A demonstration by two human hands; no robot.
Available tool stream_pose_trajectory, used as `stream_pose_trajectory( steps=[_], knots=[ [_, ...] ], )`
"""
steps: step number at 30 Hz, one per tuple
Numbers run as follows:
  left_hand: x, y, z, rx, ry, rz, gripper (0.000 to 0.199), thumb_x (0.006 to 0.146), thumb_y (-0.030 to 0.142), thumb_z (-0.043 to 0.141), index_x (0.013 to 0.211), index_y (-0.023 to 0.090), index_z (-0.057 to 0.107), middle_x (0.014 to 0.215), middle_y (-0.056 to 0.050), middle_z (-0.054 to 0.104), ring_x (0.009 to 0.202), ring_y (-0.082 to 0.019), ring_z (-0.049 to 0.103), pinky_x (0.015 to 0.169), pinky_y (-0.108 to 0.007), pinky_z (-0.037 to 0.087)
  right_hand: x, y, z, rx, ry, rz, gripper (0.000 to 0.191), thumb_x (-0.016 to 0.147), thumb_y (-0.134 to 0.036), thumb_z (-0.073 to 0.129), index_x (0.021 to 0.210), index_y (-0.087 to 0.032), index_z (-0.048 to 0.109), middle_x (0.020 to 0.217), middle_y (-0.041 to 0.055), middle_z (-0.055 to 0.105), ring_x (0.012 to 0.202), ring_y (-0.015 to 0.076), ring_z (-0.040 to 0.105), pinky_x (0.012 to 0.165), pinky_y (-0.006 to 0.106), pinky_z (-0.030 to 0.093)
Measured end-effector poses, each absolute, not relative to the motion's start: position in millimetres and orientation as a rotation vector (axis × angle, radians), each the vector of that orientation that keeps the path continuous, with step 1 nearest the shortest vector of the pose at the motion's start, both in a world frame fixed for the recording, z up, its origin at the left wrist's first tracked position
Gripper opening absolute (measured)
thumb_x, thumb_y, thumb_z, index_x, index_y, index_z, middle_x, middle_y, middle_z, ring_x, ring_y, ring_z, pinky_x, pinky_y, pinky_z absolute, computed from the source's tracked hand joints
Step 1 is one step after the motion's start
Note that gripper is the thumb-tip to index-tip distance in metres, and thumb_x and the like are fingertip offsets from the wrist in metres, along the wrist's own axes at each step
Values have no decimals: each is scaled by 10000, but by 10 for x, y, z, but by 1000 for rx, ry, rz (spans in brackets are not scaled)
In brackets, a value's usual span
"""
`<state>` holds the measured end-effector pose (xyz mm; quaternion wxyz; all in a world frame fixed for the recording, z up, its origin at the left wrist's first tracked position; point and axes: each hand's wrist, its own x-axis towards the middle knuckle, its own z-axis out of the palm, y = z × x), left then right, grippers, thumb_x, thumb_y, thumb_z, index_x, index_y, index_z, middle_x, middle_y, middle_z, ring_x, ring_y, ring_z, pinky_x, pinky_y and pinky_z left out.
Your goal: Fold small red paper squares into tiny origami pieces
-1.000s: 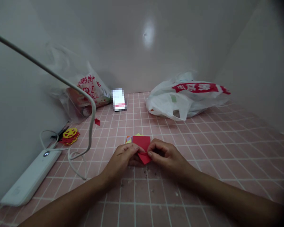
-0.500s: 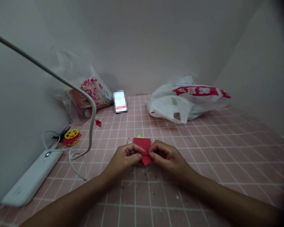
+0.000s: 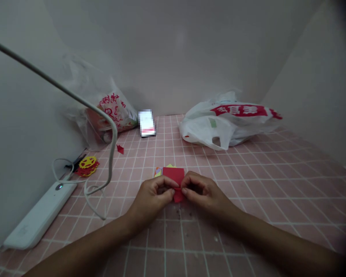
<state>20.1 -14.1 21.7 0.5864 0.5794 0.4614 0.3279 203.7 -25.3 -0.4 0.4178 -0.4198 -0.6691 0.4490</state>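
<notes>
Small folded red paper (image 3: 178,195) is pinched between the fingertips of both hands, low in the middle of the view. My left hand (image 3: 154,194) grips its left side with thumb and forefinger. On its right side, my right hand (image 3: 200,190) pinches it the same way. The fingertips nearly meet and cover much of the folded piece. Just beyond them lies a flat red paper square (image 3: 173,174), with yellow and patterned paper edges (image 3: 158,171) showing from under it.
White power strip (image 3: 39,215) and looping cable (image 3: 113,146) at left, beside yellow and red cutouts (image 3: 88,165). A small red scrap (image 3: 120,149), a phone (image 3: 147,123) and two plastic bags (image 3: 115,111) (image 3: 233,123) stand farther back on the pink tiled surface (image 3: 262,173).
The fingertips have drawn slightly closer together, and less of the folded red paper shows below them. My left hand has shifted slightly right.
</notes>
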Motion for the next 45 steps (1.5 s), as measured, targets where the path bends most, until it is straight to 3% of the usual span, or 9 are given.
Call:
stream_pose_trajectory(
  steps=[27, 45],
  knots=[
    [189, -90, 223, 1153, 1068, 728, 190, 699, 330, 698, 751, 153, 651, 709, -8, 658, 662, -148, 618, 667, -283, 500, 2024, -263, -28, -1021, -1733, 999, 114, 847, -149, 544, 745, -195, 568, 770, 13, 563, 728, 162, 538, 663, 288, 415],
    [200, -88, 213, 1245, 1102, 722, 101, 685, 222, 693, 750, 148, 669, 685, 3, 653, 636, -126, 590, 639, -249, 457, 2021, -256, -44, -1073, -1687, 1078, 106, 843, -166, 546, 742, -190, 568, 755, 9, 567, 717, 156, 526, 659, 285, 399]
  ],
)
